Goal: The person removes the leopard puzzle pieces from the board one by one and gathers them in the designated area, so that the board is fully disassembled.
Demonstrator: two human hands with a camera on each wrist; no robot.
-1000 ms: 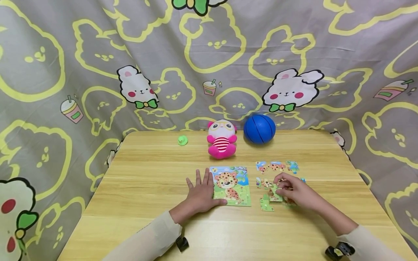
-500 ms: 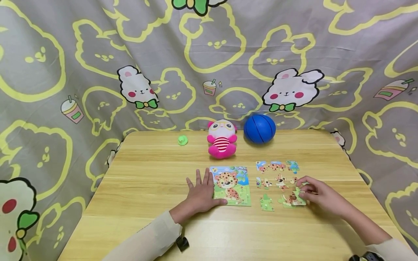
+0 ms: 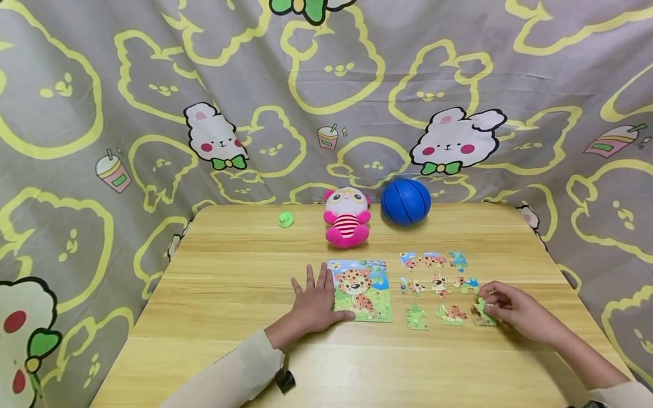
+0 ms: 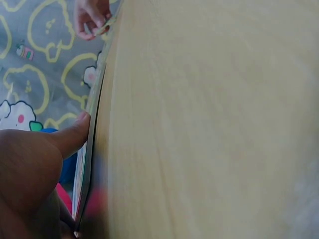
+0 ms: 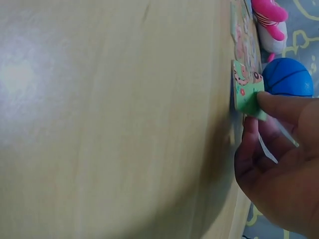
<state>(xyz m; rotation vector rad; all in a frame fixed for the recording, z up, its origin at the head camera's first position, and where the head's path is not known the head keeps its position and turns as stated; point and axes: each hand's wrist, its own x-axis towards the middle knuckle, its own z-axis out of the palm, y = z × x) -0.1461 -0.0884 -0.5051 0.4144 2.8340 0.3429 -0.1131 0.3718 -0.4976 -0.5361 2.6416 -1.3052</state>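
Note:
My left hand [image 3: 315, 306] lies at the left edge of a leopard puzzle board [image 3: 372, 294]. Its fingers are spread and straight, and the thumb [image 4: 75, 134] rests on the board's near edge. To the right, my right hand [image 3: 517, 311] pinches a green jigsaw piece [image 5: 249, 94] between thumb and fingers. In the right wrist view this piece stands tilted up from the table. Several other jigsaw pieces lie apart in rows, among them a green corner piece [image 3: 417, 317], a leopard-body piece [image 3: 451, 313] and a leopard-face piece [image 3: 439, 284].
A pink panda plush [image 3: 347, 218] sits behind the board, with a blue ball [image 3: 406, 202] to its right. Left of the plush is a small green duck [image 3: 285, 219]. The wooden table [image 3: 229, 283] reaches back to a patterned curtain [image 3: 275, 73].
My right hand has moved right with the jigsaw piece, from over the middle pieces to the right end of the bottom row. My left hand has stayed in place.

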